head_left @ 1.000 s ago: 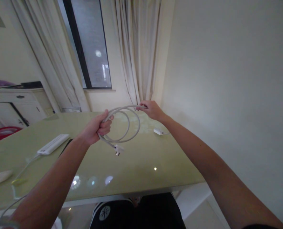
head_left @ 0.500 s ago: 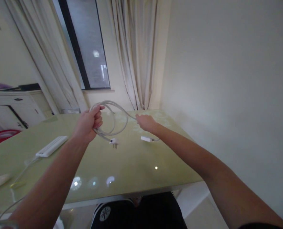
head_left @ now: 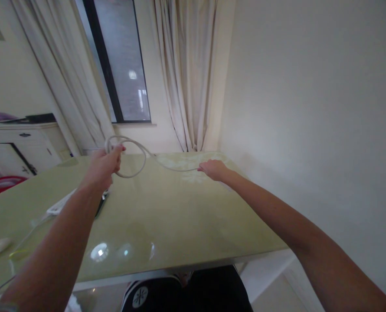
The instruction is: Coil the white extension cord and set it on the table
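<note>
Head view: a person's two bare hands hold a grey-white cable [head_left: 145, 158] up over a shiny pale-green table [head_left: 180, 225]. Clock directions are w/ 12 at the top of the frame.

Step in hand looks like managing cable loops b/w both hands. To do it well, L prob. needs a snug but not crushing grip, so one loop at a time can slip free w/out the rest dropping. R does best w/ a light, even pull in line w/ the strand, no twisting, as a twist could kink it. Slack low enough to drag on the table could prob. snag, so a bit of height helps.

Positions: L hand [head_left: 103, 169] is at approx. 11 o'clock from the person's lap; its fingers are curled round the gathered cable. R hand [head_left: 214, 169] is just past 12, fingertips pressed together, pinching the strand. The cable is b/w the hands: loops at approx. 2 to 3 o'clock from L, touching it, then one thin strand sagging across to R, which it meets from 9 o'clock. Any plug end is too blurred or hidden to tell.

Nearby: a white bar-shaped box [head_left: 60, 203] on the table at approx. 8 o'clock from L hand, part hidden by the forearm; a dark object [head_left: 101, 207] at 6 o'clock from L, also part hidden, ID unclear.
</note>
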Demonstrator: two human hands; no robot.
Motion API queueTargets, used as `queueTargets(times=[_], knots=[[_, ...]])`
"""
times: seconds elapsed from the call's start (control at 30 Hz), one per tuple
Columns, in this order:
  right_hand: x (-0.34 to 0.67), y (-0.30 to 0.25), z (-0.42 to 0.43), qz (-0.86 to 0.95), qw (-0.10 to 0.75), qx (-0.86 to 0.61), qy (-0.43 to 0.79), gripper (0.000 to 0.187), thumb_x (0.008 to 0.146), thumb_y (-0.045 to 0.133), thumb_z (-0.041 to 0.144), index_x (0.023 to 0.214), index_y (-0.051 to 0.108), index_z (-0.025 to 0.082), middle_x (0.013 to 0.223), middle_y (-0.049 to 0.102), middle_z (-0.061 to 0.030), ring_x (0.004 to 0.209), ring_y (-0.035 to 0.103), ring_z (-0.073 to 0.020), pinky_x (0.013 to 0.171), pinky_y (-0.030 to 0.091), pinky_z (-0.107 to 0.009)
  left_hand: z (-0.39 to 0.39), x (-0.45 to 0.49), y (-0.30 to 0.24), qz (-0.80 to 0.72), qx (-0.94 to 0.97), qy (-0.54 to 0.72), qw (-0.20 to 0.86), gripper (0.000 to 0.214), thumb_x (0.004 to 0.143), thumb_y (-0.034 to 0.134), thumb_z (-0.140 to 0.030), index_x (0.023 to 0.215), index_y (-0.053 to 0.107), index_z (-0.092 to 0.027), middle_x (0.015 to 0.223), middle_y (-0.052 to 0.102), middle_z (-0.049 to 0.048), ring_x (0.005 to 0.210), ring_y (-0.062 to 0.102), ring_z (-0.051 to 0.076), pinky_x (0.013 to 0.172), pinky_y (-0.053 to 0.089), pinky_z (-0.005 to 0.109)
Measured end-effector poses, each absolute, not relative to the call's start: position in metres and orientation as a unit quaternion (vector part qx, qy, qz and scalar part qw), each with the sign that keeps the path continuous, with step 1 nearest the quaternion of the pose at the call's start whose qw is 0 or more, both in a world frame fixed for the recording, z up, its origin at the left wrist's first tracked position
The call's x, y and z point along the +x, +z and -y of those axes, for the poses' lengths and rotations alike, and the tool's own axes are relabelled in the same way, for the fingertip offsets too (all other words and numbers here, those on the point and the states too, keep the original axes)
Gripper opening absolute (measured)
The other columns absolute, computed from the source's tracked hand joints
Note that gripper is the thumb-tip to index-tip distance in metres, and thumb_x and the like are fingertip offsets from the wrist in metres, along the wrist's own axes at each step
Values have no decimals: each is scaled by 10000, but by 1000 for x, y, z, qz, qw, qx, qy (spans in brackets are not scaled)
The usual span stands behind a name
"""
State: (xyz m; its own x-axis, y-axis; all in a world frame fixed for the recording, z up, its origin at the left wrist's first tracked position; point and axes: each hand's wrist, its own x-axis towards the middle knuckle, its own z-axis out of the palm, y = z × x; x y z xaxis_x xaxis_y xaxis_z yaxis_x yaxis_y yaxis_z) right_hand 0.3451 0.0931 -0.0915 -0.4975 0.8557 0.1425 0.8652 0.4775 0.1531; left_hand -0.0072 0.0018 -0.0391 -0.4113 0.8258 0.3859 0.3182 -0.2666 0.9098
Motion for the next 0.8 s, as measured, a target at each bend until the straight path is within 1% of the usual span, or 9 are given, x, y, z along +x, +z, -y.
queueTargets(times=[0.07, 0.17, 0.3, 0.4, 0.47, 0.53, 0.63, 0.7, 0.8], knots=[[326, -84, -77, 884, -26, -440, -157, 326, 1037, 523, 414, 1027, 731, 164, 986, 755, -187, 926, 728, -292, 722, 473, -328, -4, 15, -44, -584, 546, 565, 202, 296, 866, 615, -451, 848, 614, -156, 532, 390, -70, 427, 308, 89, 411, 209, 210], [297, -66, -47, 932, -21, -300, -200, 241, 1023, 562, 376, 1056, 711, 188, 928, 765, -136, 846, 718, -248, 682, 435, -295, 0, 52, -45, -573, 629, 479, 217, 362, 867, 601, -494, 729, 631, -161, 539, 510, -10, 449, 419, 109, 425, 286, 218], [278, -33, -15, 957, 72, -179, -216, 227, 1051, 521, 377, 1139, 654, 216, 975, 763, -83, 816, 671, -187, 671, 363, -268, 13, 87, -43, -514, 668, 422, 335, 390, 814, 688, -541, 732, 660, -161, 682, 691, 64, 628, 639, 182, 597, 520, 278], [281, -14, -11, 944, 158, -221, -187, 288, 1006, 588, 474, 1036, 656, 196, 979, 741, -73, 809, 639, -183, 643, 305, -264, 22, 92, -46, -480, 641, 404, 442, 423, 825, 701, -578, 890, 684, -160, 805, 748, 87, 724, 706, 209, 684, 575, 313], [289, -8, -18, 927, 217, -270, -147, 338, 962, 640, 523, 992, 647, 186, 921, 720, -57, 778, 609, -174, 638, 279, -262, 25, 88, -51, -481, 605, 398, 494, 459, 851, 679, -612, 954, 659, -165, 809, 750, 96, 714, 715, 203, 652, 574, 292], [297, -8, -33, 907, 274, -302, -100, 380, 925, 680, 551, 998, 638, 180, 891, 694, -41, 763, 579, -161, 653, 281, -257, 27, 85, -56, -482, 586, 393, 520, 468, 858, 676, -630, 956, 627, -174, 709, 705, 61, 595, 664, 165, 532, 520, 235], [307, -16, -56, 892, 327, -312, -21, 440, 857, 755, 542, 1050, 644, 163, 952, 675, -49, 805, 571, -160, 710, 343, -255, 29, 82, -59, -439, 581, 398, 558, 453, 870, 674, -624, 932, 620, -178, 517, 447, -67, 380, 378, 63, 372, 317, 158], [312, -21, -65, 897, 325, -294, 64, 500, 810, 802, 513, 1124, 651, 155, 1077, 674, -81, 881, 595, -176, 774, 411, -274, 30, 81, -60, -406, 573, 393, 594, 444, 877, 673, -612, 916, 629, -173, 511, 284, -108, 365, 202, 33, 344, 194, 140], [317, -23, -63, 908, 285, -222, 214, 592, 839, 768, 467, 1338, 594, 202, 1357, 603, -116, 1131, 599, -221, 942, 468, -342, 30, 82, -58, -395, 567, 379, 616, 434, 869, 696, -594, 842, 602, -171, 535, 235, -110, 388, 140, 28, 343, 111, 142]])
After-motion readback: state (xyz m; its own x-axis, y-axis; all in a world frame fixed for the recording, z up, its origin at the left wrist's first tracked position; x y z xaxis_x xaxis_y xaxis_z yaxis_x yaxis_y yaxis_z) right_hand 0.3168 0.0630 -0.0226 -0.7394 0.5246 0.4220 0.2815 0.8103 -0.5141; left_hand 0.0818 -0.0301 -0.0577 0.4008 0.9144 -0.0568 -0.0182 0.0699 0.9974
